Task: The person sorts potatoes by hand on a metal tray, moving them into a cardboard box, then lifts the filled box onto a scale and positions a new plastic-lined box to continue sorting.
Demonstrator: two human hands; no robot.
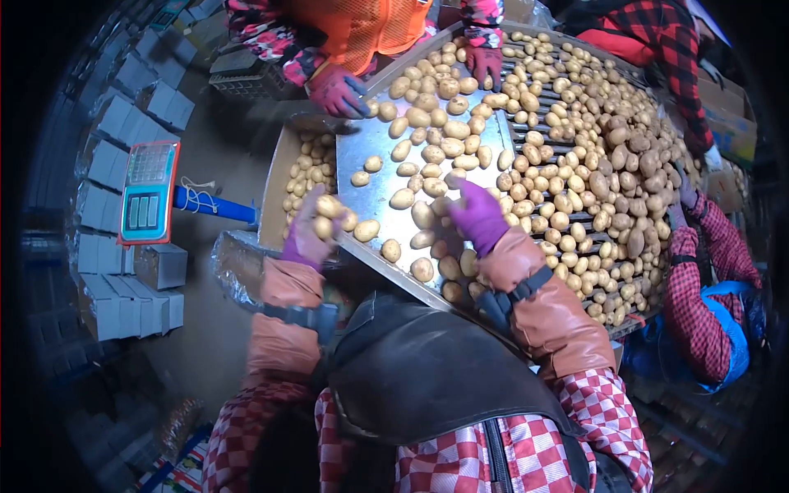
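My left hand [306, 234], in a purple glove, is at the left edge of the metal sorting table [362, 181], beside a carton. It grips a couple of potatoes [327, 206], and another potato [366, 231] lies close by on the metal. My right hand [479, 215], also purple-gloved, reaches over the middle of the table. Its fingers are apart and slightly blurred, near several loose potatoes [422, 215]. Whether they touch one is hard to make out.
A carton [275, 193] holding potatoes adjoins the table's left edge. Potatoes cover the slatted roller bed [575, 218] at right. A digital scale [148, 197] stands left, near stacked boxes [123, 287]. Co-workers' gloved hands [339, 90] work across the table; other people stand at right.
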